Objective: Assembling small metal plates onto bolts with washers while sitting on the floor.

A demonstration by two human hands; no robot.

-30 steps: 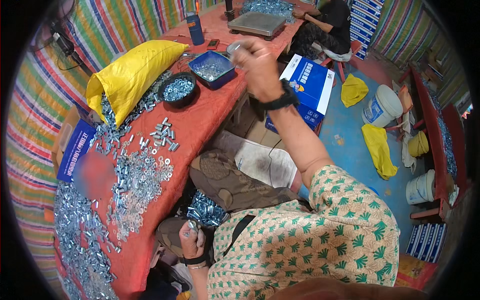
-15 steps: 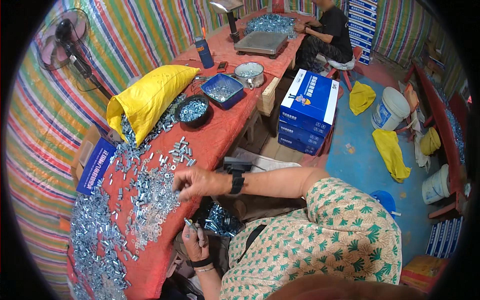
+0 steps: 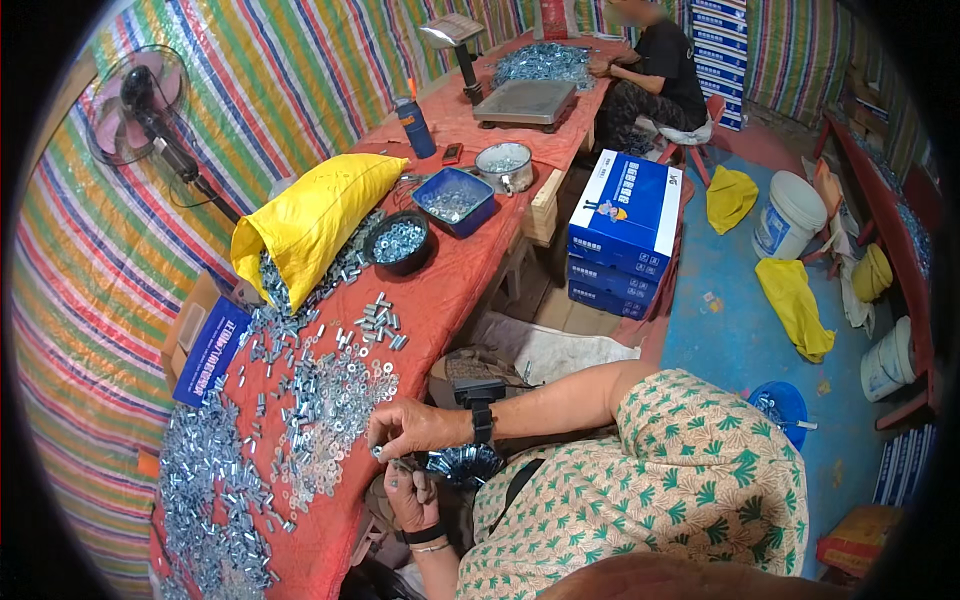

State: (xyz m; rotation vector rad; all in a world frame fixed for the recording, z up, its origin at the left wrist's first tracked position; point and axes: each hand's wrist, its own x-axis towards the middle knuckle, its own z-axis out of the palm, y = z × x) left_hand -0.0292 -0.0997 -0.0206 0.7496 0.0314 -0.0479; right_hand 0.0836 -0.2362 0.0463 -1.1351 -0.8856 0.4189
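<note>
My left hand is raised at the table's near edge, fingers closed on a small bolt, mostly hidden now by the fingers. Just above it, my right hand pinches a small shiny piece that looks like a washer. The two hands almost touch. Loose washers lie spread on the red-covered table beside my right hand. Farther left is a heap of metal sleeves. A pile of bolts shows below my right wrist, partly hidden by it.
A yellow sack spills metal pieces near a black bowl, a blue basin and a metal pot. Blue cartons stand right of the table. At the far end a person sits by a scale.
My right hand has come from over the washers down and right to my left hand. The left hand has moved slightly right. The whole view has shifted a little.
</note>
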